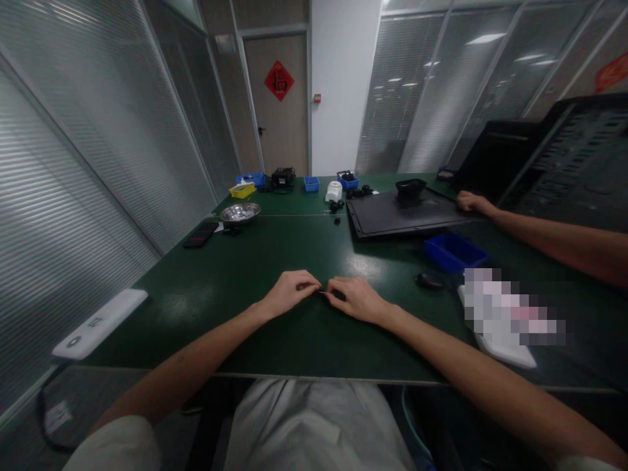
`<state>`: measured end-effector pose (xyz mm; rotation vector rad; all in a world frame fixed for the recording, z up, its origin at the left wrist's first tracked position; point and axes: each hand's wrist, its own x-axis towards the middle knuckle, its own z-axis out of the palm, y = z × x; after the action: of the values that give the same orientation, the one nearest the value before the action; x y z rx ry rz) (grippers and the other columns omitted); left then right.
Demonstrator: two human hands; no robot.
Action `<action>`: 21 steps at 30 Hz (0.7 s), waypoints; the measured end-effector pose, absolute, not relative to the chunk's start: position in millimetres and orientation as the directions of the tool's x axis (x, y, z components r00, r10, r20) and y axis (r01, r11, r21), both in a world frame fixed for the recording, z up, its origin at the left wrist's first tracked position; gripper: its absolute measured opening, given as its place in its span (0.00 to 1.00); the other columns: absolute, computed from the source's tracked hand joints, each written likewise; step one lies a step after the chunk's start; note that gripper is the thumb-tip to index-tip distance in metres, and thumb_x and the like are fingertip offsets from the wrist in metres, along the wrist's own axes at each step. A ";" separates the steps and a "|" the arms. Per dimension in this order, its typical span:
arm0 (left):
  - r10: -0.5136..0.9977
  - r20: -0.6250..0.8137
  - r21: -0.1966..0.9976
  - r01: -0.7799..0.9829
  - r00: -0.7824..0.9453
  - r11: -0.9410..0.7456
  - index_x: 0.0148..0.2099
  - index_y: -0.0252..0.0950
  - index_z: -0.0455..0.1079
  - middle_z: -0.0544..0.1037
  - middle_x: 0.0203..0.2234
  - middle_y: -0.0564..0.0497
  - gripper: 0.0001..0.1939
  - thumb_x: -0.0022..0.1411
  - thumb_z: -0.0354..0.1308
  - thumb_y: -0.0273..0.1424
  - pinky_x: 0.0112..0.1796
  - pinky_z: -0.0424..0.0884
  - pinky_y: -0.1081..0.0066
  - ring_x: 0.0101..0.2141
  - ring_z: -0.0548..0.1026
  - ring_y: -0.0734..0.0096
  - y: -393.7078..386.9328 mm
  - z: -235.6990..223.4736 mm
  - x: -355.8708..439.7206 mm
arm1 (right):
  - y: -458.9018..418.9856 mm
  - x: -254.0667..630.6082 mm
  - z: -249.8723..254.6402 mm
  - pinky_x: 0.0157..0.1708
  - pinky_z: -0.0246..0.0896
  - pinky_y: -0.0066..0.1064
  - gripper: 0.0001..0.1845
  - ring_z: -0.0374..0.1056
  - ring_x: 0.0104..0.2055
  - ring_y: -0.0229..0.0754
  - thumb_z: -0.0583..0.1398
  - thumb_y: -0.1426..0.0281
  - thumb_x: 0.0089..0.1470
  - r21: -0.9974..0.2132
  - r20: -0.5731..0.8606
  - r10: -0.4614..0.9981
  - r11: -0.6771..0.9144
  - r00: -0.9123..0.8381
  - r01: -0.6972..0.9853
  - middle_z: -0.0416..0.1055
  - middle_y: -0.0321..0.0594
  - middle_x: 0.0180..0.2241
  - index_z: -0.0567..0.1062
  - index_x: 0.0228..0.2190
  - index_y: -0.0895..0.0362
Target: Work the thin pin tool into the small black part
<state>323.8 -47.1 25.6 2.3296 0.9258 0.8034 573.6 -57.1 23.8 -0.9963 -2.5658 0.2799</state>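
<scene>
Your left hand (290, 292) and right hand (357, 298) pinched a small dark part (321, 290), mostly finger-hidden, over the near middle of the table (294, 350). Uneven pressure or a loosened pinch could have made it slip or twist. Your forearms converged from both sides, palms turned down.

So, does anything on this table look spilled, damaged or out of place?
Nothing looks spilled or broken. Slightly untidy: loose black parts lie outside the far blue basket, and one small black piece sits apart, nearer you. The patch over the white slab on the right is pixelated, so I can't judge that.
</scene>
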 end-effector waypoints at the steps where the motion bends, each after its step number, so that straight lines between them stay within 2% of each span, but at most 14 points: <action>1: 0.741 0.347 0.624 0.449 0.574 -0.640 0.47 0.34 0.81 0.80 0.42 0.44 0.14 0.73 0.56 0.36 0.41 0.72 0.70 0.39 0.77 0.67 -45.6 24.3 323.4 | -57.1 573.7 23.8 0.35 0.56 0.29 0.07 0.71 0.34 0.40 0.58 0.66 0.66 -0.315 0.270 0.682 0.730 -0.680 0.607 0.76 0.38 0.36 0.75 0.39 0.54; 4: 0.741 0.359 0.581 0.485 0.568 -0.653 0.49 0.35 0.81 0.79 0.43 0.45 0.13 0.72 0.57 0.34 0.42 0.71 0.69 0.40 0.76 0.67 -39.2 19.9 320.9 | -57.1 574.0 24.4 0.35 0.56 0.29 0.07 0.71 0.34 0.40 0.58 0.66 0.66 -0.321 0.270 0.682 0.729 -0.679 0.604 0.76 0.38 0.36 0.75 0.39 0.54; 10: 0.678 0.323 0.445 0.526 0.661 -0.725 0.50 0.38 0.81 0.78 0.44 0.46 0.12 0.72 0.56 0.31 0.47 0.70 0.66 0.46 0.74 0.63 -35.5 14.7 316.3 | -56.2 575.6 23.5 0.35 0.57 0.29 0.07 0.71 0.34 0.39 0.58 0.66 0.66 -0.358 0.284 0.676 0.733 -0.680 0.579 0.76 0.38 0.36 0.76 0.40 0.54; 14: 0.688 0.358 0.440 0.536 0.631 -0.720 0.55 0.37 0.77 0.77 0.47 0.45 0.15 0.74 0.52 0.29 0.50 0.70 0.65 0.47 0.74 0.63 -44.1 19.5 317.9 | -54.1 577.5 20.5 0.35 0.58 0.29 0.08 0.70 0.33 0.39 0.57 0.65 0.67 -0.383 0.335 0.679 0.731 -0.653 0.564 0.75 0.37 0.35 0.75 0.39 0.54; 18: 0.679 0.330 0.450 0.523 0.655 -0.723 0.56 0.36 0.75 0.77 0.46 0.45 0.15 0.71 0.58 0.35 0.49 0.71 0.65 0.47 0.73 0.62 -52.2 24.8 322.6 | -50.4 580.1 18.0 0.35 0.59 0.29 0.10 0.70 0.34 0.39 0.56 0.64 0.67 -0.425 0.389 0.697 0.716 -0.603 0.554 0.76 0.38 0.35 0.76 0.39 0.55; 21: 0.678 0.321 0.442 0.529 0.661 -0.724 0.51 0.36 0.76 0.76 0.47 0.45 0.13 0.70 0.59 0.38 0.50 0.70 0.63 0.48 0.73 0.62 -53.7 22.5 325.7 | -47.1 581.4 16.7 0.35 0.60 0.29 0.11 0.70 0.34 0.39 0.56 0.64 0.68 -0.439 0.420 0.704 0.710 -0.572 0.550 0.76 0.38 0.34 0.76 0.38 0.55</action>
<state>325.7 -53.7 22.5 2.5684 0.9623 0.6796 581.4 -47.1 16.7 -0.9525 -2.3359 0.3491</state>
